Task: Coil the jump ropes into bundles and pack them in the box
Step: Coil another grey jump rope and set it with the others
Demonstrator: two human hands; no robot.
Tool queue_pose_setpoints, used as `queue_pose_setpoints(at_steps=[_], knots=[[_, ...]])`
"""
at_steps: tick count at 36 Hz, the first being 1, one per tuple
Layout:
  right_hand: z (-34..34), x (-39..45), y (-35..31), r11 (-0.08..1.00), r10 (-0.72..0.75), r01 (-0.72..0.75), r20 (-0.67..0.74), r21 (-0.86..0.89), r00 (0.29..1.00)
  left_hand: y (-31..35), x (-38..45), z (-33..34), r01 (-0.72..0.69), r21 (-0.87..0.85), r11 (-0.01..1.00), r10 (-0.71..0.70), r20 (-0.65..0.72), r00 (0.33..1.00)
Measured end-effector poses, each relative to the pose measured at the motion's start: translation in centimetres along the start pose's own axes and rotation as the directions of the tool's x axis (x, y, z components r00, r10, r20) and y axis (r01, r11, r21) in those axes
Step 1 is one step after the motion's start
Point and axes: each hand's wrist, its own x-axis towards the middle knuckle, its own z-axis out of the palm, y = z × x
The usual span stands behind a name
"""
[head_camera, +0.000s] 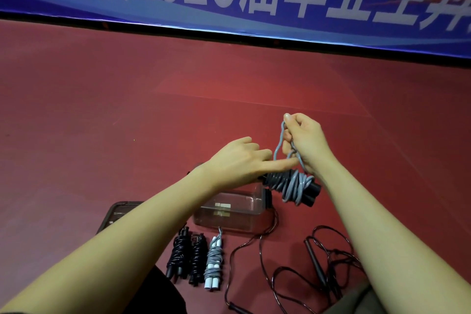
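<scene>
head view: near the middle right of the frame, the right hand [305, 141] pinches the loose end of the grey rubber jump rope [297, 186], already wound round its black handles. the left hand [239, 160] holds the bundle's other end, one finger pointing at the loop. best to tuck the end tight (so it won't slip), then drop it in the clear plastic box [234, 210] just below.

We see a clear box [230, 209] of glossy smooth plastic; grey cord [297, 186] looks smooth, rubbery, wound on matt black handles [309, 192]; loose black rope [254, 242] thin and shiny; red floor [102, 109] matt; blue banner [229, 7] slightly sheeny.
</scene>
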Motion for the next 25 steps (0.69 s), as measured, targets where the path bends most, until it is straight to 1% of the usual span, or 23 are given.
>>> queue_pose_setpoints(at_steps=[2, 5, 7, 9, 13, 15, 18, 21, 23, 25], knots=[[-0.3, -0.1, -0.1, 1.000, 0.014, -0.014, 0.018, 0.006, 1.000, 0.0, 0.0, 0.1, -0.053, -0.016, 0.998, 0.053, -0.002, 0.999], [-0.5, -0.4, -0.5, 0.999, 0.015, -0.017, 0.062, 0.035, 0.998, -0.2, 0.1, 0.2, -0.040, -0.050, 0.998, 0.040, -0.009, 0.999], [-0.5, -0.6, -0.6, 1.000, -0.005, 0.004, 0.100, 0.019, 0.995, -0.2, 0.3, 0.0, -0.003, -0.090, 0.996, 0.002, -0.011, 1.000], [-0.5, -0.7, -0.6, 0.998, -0.049, 0.055, 0.132, -0.042, 0.990, -0.1, 0.5, -0.3, 0.046, -0.156, 0.987, -0.048, -0.009, 0.999], [-1.0, -0.6, -0.5, 0.995, -0.092, 0.097, 0.185, -0.019, 0.978, -0.7, 0.3, -0.7, 0.184, -0.238, 0.954, -0.182, 0.033, 0.983], [-1.1, -0.6, -0.3, 0.994, -0.092, 0.101, 0.190, -0.039, 0.978, -1.1, 0.1, -0.7, 0.218, -0.245, 0.945, -0.215, 0.042, 0.976], [-0.7, -0.5, 0.4, 0.993, -0.076, 0.093, 0.197, -0.076, 0.977, -0.9, 0.3, -1.0, 0.152, -0.213, 0.965, -0.153, 0.011, 0.988], [-0.5, -0.5, 0.7, 0.994, -0.033, 0.053, 0.191, -0.098, 0.981, -0.5, 0.6, -1.0, 0.064, -0.235, 0.970, -0.068, -0.009, 0.998], [-0.6, -0.6, 0.7, 0.992, -0.010, 0.031, 0.171, -0.120, 0.985, -0.5, 0.5, -0.9, 0.056, -0.242, 0.969, -0.060, -0.011, 0.998], [-0.4, -0.7, 0.7, 0.986, -0.048, 0.073, 0.164, -0.150, 0.985, -0.5, 0.4, -0.7, 0.073, -0.246, 0.967, -0.078, -0.010, 0.997]])
